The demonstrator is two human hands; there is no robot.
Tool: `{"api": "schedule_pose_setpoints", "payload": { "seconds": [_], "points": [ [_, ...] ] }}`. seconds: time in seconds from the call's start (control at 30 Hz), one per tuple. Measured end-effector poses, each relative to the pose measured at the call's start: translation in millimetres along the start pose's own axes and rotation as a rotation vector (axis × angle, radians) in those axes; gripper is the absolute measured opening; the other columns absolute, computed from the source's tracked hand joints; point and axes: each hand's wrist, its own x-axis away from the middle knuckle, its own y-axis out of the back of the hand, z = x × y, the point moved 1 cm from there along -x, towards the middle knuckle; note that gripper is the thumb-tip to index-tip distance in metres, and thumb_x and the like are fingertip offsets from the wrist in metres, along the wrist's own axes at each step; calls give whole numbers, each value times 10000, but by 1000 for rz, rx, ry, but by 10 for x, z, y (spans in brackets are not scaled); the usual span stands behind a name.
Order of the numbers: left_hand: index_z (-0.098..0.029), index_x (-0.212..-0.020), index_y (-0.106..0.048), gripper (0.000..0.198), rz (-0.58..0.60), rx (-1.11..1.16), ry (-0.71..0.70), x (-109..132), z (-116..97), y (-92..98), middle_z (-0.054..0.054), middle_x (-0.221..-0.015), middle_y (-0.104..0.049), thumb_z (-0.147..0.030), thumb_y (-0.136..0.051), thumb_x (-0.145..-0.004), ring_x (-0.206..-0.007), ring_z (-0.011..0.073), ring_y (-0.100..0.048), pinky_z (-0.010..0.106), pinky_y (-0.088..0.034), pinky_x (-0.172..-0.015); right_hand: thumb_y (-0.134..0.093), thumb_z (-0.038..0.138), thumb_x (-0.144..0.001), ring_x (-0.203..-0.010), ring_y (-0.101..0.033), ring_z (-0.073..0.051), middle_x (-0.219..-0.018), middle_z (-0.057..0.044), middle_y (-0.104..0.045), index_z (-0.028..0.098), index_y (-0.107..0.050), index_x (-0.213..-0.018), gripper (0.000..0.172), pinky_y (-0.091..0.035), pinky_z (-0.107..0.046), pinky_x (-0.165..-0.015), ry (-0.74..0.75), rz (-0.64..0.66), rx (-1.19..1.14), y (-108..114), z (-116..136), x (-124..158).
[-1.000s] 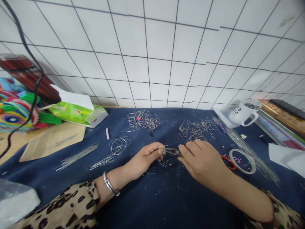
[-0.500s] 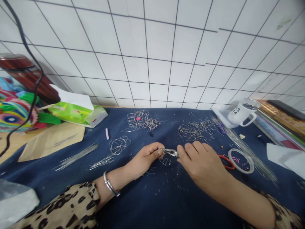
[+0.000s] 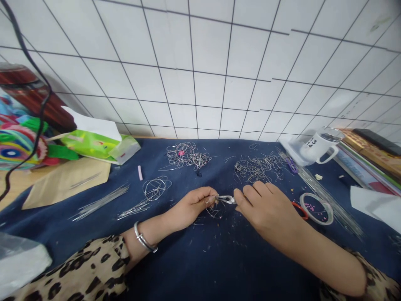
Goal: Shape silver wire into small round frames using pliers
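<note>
Between finger and thumb, my left hand (image 3: 191,209) pinches a small bent-wire piece (image 3: 214,212) whose thin loops hang below the fingertips. My right hand (image 3: 266,209) is closed around a pair of pliers (image 3: 228,199), its handles mostly hidden in the palm. The pliers' metal jaws point left and meet the wire right at my left fingertips. Beyond my hands lie a tangle of wire pieces (image 3: 260,168) and a wire cluster with a pink spot (image 3: 184,155). A round wire shape (image 3: 157,188) rests left of my left hand.
Straight wires (image 3: 102,202) lie at left, with longer ones (image 3: 328,200) at right. Near my right forearm sit a clear round dish (image 3: 330,215) with pink beads and an orange-red handle (image 3: 301,210). A white mug (image 3: 321,146) stands at back right. Wire snippets dot the blue cloth (image 3: 200,267).
The view has shifted slightly. The pliers' jaws and the wire piece have moved a little, still together at my left fingertips. Both hands keep their hold.
</note>
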Motion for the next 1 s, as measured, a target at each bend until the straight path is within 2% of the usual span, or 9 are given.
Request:
{"api": "schedule_pose_setpoints", "payload": {
  "seconds": [0.5, 0.8, 1.0],
  "points": [
    [-158, -804, -532, 215, -13, -70, 1, 8, 1, 13, -10, -714, -462, -279, -384, -903, -666, 122, -407, 251, -340, -631, -496, 244, -853, -706, -400, -183, -774, -43, -515, 173, -532, -1013, 178, -210, -323, -570, -45, 12, -26, -101, 20, -4],
    [-153, -785, -527, 212, -33, -119, -21, 17, -19, 14, -14, -719, -465, -254, -383, -904, -678, 115, -423, 245, -350, -645, -480, 244, -864, -709, -395, -178, -770, -36, -505, 169, -516, -1056, 209, -199, -314, -562, -63, 43, -43, -116, 40, 0],
    [-154, -806, -538, 204, -41, -82, -5, 14, -10, 12, -14, -714, -470, -264, -394, -901, -672, 115, -427, 245, -351, -640, -452, 311, -884, -706, -399, -175, -753, -30, -499, 175, -517, -1058, 229, -201, -313, -561, -89, 25, -68, -185, 51, 21]
  ]
}}
